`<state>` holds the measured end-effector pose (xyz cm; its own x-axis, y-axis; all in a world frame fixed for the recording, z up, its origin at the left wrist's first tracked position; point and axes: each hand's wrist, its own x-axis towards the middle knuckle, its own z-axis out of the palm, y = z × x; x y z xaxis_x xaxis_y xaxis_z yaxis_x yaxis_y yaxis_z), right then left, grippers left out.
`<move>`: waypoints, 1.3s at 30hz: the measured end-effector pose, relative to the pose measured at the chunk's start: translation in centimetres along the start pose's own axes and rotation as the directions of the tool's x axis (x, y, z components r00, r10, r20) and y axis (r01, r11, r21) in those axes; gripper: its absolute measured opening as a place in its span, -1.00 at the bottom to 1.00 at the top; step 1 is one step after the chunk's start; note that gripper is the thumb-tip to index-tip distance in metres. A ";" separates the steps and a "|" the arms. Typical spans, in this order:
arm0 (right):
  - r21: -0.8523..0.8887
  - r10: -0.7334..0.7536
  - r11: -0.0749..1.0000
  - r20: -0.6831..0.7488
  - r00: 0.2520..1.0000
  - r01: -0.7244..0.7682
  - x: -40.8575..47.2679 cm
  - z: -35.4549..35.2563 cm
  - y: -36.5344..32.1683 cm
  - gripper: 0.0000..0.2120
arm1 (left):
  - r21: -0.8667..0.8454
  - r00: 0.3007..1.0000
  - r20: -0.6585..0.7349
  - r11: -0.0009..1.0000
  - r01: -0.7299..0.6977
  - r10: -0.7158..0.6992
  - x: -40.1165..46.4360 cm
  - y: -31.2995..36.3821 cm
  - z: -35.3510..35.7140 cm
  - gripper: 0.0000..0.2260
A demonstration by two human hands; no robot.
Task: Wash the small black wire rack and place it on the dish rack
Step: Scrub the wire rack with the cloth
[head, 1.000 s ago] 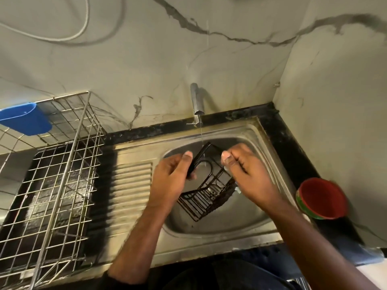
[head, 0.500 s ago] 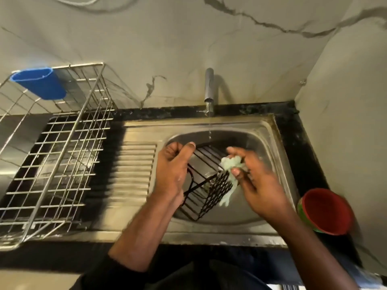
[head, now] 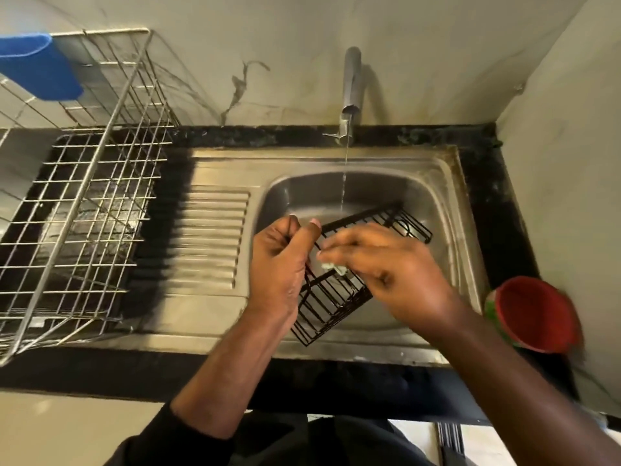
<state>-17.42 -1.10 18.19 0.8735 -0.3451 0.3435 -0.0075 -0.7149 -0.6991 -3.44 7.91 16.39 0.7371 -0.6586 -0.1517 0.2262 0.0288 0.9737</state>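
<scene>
The small black wire rack (head: 331, 306) hangs tilted over the steel sink basin (head: 433, 210). My left hand (head: 280, 264) grips its left edge, thumb up against the top wire. My right hand (head: 393, 267) lies across the middle of the rack and pinches a pale green scrubbing cloth (head: 332, 268) against the wires; most of the cloth is hidden under the fingers. A thin stream of water falls from the tap (head: 351, 85) onto the far end of the rack. The steel wire dish rack (head: 87, 210) stands at the left of the counter.
A blue plastic holder (head: 37, 68) hangs on the dish rack's back left corner. A red bowl (head: 534, 314) sits on the black counter at the right. The ribbed drainboard (head: 208, 237) lies between sink basin and dish rack. Walls close in behind and at the right.
The rack has turned so its long side now reaches back right under the water. My right hand has moved left across it with the cloth. The view has tilted lower.
</scene>
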 end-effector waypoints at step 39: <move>-0.026 0.135 0.988 -0.310 0.941 -0.150 2.2 -1.0 7.5 -0.74 | -0.129 0.971 -0.211 0.988 0.085 -0.112 2.8 2.6 0.8 -0.65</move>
<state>-16.05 -7.83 14.32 0.6702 -0.6097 0.4232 -0.1514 -0.6705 -0.7263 -1.32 5.57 18.59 0.8247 -0.4844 -0.2918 0.3686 0.0691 0.9270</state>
